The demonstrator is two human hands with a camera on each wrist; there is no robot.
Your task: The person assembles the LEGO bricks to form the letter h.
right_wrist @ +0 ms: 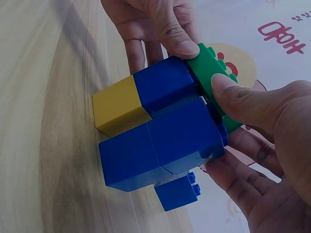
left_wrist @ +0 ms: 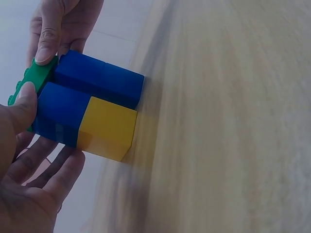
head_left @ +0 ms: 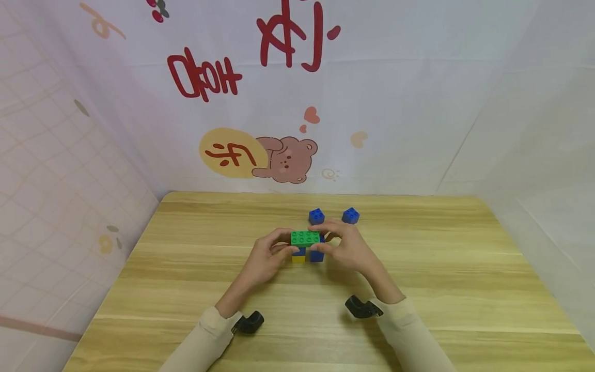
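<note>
A green brick (head_left: 304, 237) with two rows of studs lies across the tops of two short stacks. The left stack is a yellow brick (left_wrist: 107, 127) with a blue brick (left_wrist: 60, 109) on it. Two blue bricks form the right stack, a lower one (right_wrist: 130, 156) and an upper one (right_wrist: 182, 133), whose studs partly show beside the green brick. My left hand (head_left: 266, 259) pinches the green brick's left end, its other fingers beside the left stack. Thumb and fingers of my right hand (head_left: 347, 249) grip the green brick's right end.
Two loose blue bricks, one (head_left: 316, 216) just behind the stacks and another (head_left: 350, 215) farther right, stand on the wooden table (head_left: 186, 289). A white printed cloth (head_left: 395, 103) hangs behind the table. Black wrist mounts (head_left: 251, 322) stick out from both sleeves.
</note>
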